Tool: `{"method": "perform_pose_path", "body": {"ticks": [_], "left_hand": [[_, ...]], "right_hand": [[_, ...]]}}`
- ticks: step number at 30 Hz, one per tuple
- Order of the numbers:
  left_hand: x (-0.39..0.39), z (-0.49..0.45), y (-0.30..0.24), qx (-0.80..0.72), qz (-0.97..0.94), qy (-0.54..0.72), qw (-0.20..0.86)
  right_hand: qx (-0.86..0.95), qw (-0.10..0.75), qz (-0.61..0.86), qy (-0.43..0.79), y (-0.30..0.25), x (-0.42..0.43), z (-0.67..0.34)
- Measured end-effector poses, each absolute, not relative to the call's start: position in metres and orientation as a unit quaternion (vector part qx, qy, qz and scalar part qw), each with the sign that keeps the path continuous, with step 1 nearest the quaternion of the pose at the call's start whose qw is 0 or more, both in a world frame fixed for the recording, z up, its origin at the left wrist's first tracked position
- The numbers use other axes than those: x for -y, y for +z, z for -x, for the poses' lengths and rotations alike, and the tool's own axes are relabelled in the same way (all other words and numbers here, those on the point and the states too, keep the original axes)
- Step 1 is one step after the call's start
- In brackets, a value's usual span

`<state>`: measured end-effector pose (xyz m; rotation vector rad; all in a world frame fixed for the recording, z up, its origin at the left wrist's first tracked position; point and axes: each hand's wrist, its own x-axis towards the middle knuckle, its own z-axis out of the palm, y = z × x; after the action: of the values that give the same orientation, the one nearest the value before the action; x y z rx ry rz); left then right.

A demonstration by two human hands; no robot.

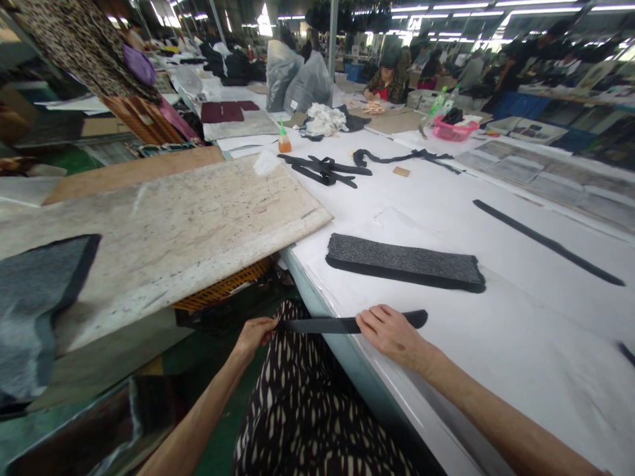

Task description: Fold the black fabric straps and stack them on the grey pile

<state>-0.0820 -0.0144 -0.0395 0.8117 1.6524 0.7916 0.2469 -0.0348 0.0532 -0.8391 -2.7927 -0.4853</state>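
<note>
A black fabric strip (322, 325) is stretched between my two hands across the near edge of the white table. My left hand (258, 332) pinches its left end, out beyond the table edge and above my patterned garment. With fingers curled over the strip, my right hand (389, 330) grips it near the right end, at the table top; a short tail pokes out past the fingers. Just behind lies a long dark grey knitted piece (404, 261) with black edges, apparently a stack or a thick fold, touched by neither hand.
More black strips (327, 170) lie loose farther back, and a single strip (548, 241) lies at the right. To the left, a stained board (163, 231) carries grey fabric (44, 311). An orange bottle (284, 140), pink basket (454, 127) and a seated person (389, 86) are farther off.
</note>
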Motion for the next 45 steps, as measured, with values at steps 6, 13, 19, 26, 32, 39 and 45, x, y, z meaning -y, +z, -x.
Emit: {"method": "perform_pose_path", "body": {"ticks": [6,13,19,26,32,39,45], "left_hand": [[0.02,0.101,-0.054,-0.716,-0.308,0.334,0.53],[0.002,0.093,-0.055,-0.726,-0.227,0.384,0.523],[0.0,0.085,-0.032,-0.751,-0.228,0.412,0.463],[0.014,-0.004,0.04,-0.518,-0.629,0.326,0.479],[0.007,-0.027,0.043,-0.507,-0.578,0.248,0.589],[0.01,-0.027,0.039,-0.481,-0.581,0.239,0.612],[0.012,-0.027,0.038,-0.474,-0.602,0.239,0.597]], "right_hand": [[0.954,0.079,0.248,-0.15,0.061,0.028,-0.209],[0.952,0.082,0.254,-0.152,0.056,0.027,-0.211],[0.951,0.088,0.256,-0.149,0.056,0.027,-0.211],[0.954,0.075,0.249,-0.147,0.055,0.026,-0.211],[0.95,0.087,0.26,-0.149,0.056,0.026,-0.214],[0.938,0.108,0.294,-0.151,0.052,0.031,-0.239],[0.926,0.135,0.312,-0.167,0.056,0.034,-0.276]]}}
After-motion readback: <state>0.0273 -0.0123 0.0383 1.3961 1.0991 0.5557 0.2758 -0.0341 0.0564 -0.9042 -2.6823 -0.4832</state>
